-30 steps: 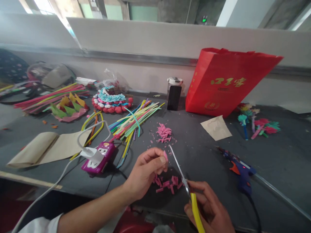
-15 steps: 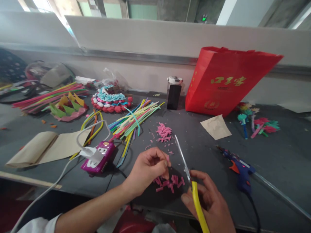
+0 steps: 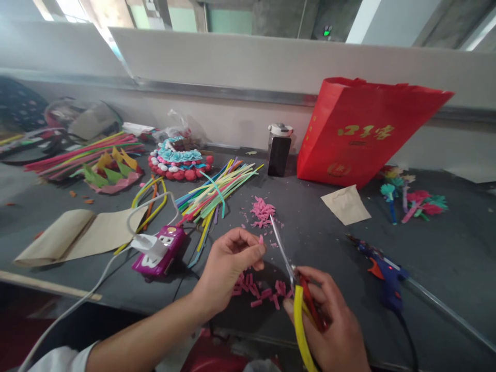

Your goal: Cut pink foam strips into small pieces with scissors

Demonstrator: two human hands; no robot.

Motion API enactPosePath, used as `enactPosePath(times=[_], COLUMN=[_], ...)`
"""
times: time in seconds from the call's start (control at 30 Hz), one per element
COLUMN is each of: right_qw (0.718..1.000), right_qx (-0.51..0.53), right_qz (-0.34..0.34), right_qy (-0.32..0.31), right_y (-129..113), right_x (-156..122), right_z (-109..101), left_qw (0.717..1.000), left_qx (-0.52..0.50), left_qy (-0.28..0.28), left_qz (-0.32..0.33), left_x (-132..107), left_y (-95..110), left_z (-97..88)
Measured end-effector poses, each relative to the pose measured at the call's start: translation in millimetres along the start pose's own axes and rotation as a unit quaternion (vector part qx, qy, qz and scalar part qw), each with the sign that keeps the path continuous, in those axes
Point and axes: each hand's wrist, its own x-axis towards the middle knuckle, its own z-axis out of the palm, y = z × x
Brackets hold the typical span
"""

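Several pink pieces [image 3: 266, 294] lie between both hands [image 3: 230, 266] [image 3: 336, 323].

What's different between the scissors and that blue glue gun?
The scissors are held in the right hand, while the glue gun lies on the table.
The scissors show slim silvery metal with yellow and red at the handles; the glue gun is mostly dark blue with an orange trigger.
The glue gun trails a dark cord; the scissors have none.
Both are hand tools.
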Motion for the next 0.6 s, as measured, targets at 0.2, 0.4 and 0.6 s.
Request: enactPosePath(times=[0.2, 0.4, 0.6], right_qw=[0.997, 0.991, 0.969], right_qx=[-0.061, -0.110, -0.211], right_qz=[-0.039, -0.075, -0.127], right_qy=[0.009, -0.015, -0.023], right_y=[5.9, 19.1, 35.3], right_x=[-3.7, -3.7, -1.4], right_z=[-4.5, -9.7, -18.6], left_qw=[0.999, 0.999, 1.000], left_qx=[-0.052, -0.039, -0.022], left_qy=[-0.007, -0.008, 0.003], left_qz=[-0.011, -0.004, 0.019], left_x=[-2.0, -1.7, 0.5], left_y=[11.0, 10.0, 10.9], left_z=[1.0, 0.9, 1.9])
